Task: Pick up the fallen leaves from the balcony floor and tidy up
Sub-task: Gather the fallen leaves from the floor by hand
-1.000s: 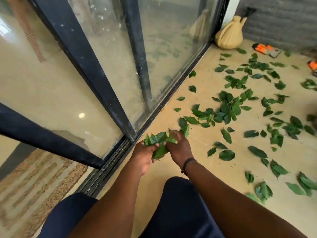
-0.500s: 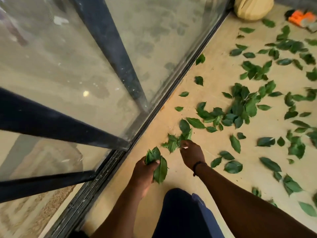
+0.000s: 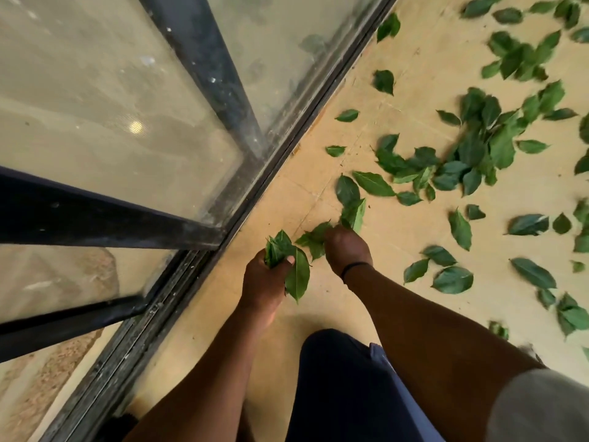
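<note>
Floor: tan balcony floor (image 3: 398,90), dusty, with faint tile joints.
Door: glass sliding door (image 3: 127,106) with dark frame along the left; its track (image 3: 178,291) runs diagonally.
Leaves: green leaves (image 3: 478,148) lie scattered to the right, tips in many directions.
Left hand (image 3: 264,282): grips a bunch (image 3: 287,260); longest leaf hangs tip down.
Right hand (image 3: 345,247): fingers curled on floor leaves (image 3: 315,239), beside the bunch.

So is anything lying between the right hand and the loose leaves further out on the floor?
Nothing visible does. The right hand is already gathering leaves, and beyond it lies bare floor up to the scattered leaves.
</note>
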